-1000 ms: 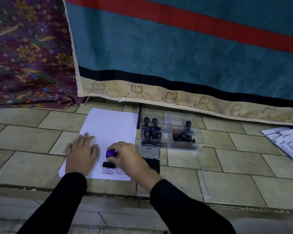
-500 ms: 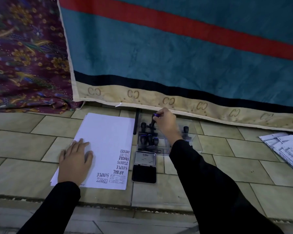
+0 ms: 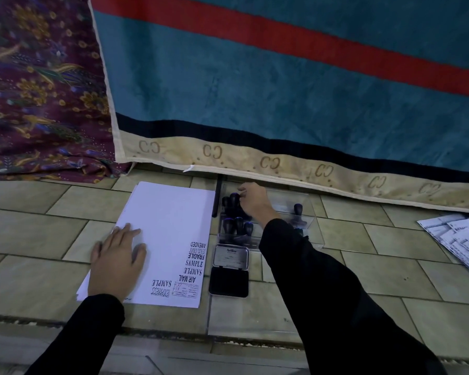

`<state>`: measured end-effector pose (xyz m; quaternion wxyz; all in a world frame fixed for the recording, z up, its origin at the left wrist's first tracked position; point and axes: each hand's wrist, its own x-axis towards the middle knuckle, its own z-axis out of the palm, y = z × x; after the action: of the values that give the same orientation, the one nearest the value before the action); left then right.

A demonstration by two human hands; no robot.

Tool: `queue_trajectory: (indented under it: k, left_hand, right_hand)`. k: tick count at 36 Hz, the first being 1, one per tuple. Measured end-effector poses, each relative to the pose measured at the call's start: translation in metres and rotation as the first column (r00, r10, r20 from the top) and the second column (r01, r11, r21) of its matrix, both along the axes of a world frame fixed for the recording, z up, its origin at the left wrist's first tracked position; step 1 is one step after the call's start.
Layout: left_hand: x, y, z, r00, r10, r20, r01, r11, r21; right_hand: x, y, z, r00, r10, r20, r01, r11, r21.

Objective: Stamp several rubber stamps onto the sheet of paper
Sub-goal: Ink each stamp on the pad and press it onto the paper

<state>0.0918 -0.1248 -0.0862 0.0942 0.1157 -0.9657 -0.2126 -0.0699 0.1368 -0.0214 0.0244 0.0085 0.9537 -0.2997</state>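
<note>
A white sheet of paper (image 3: 168,226) lies on the tiled floor, with several black stamp prints along its near right edge. My left hand (image 3: 117,261) rests flat on its near left part, fingers spread. My right hand (image 3: 255,203) reaches into the clear plastic box (image 3: 307,204) to the right of the paper. Its fingertips pinch the top of an upright black rubber stamp (image 3: 234,198) in the back left compartment. More dark stamps (image 3: 237,226) stand in the compartment in front. Another stamp (image 3: 298,212) stands alone further right. The open ink pad (image 3: 229,280) lies in front of the box.
A teal blanket (image 3: 282,90) with a red stripe hangs just behind the box, and a floral cloth (image 3: 38,90) is at the left. A thin black stick (image 3: 217,196) lies between paper and box. Printed sheets (image 3: 460,244) are stacked at the far right. A clear lid (image 3: 255,320) lies near the step edge.
My right hand lifted the purple-topped stamp off the paper and carried it back to the box; it now grips a stamp in the back left compartment. My left hand stayed on the paper.
</note>
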Motion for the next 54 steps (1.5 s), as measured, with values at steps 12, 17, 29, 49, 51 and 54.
queue_trajectory:
  k: [12,17,29,49,51,54]
  left_hand:
    - [0.0,0.002,0.001,1.0,0.001,0.016,-0.001,0.999,-0.033]
    - [0.0,0.004,0.004,0.999,0.001,0.051,0.003,0.997,-0.076]
    - [-0.002,0.001,0.009,0.997,-0.046,0.057,0.061,0.95,-0.306]
    - [-0.012,0.009,0.019,0.993,-0.082,-0.085,0.067,0.985,-0.161]
    - [-0.009,0.02,0.019,0.971,-0.224,-0.084,0.212,0.969,-0.129]
    - [-0.002,0.041,0.014,0.896,-0.443,-0.029,0.441,0.896,-0.057]
  right_hand:
    - [0.013,0.091,0.017,0.972,-0.213,-0.1,0.231,0.944,0.236]
    - [0.02,0.103,0.017,0.985,-0.171,-0.027,0.166,0.885,0.434]
    - [0.02,0.096,0.02,0.991,-0.129,0.031,0.088,0.815,0.573]
    - [0.063,0.097,0.035,0.91,-0.167,-0.379,0.169,0.985,-0.028]
    - [0.085,0.081,0.038,0.907,-0.15,-0.393,0.113,0.987,-0.115]
    - [0.119,0.056,0.035,0.941,-0.067,-0.332,-0.001,0.98,-0.199]
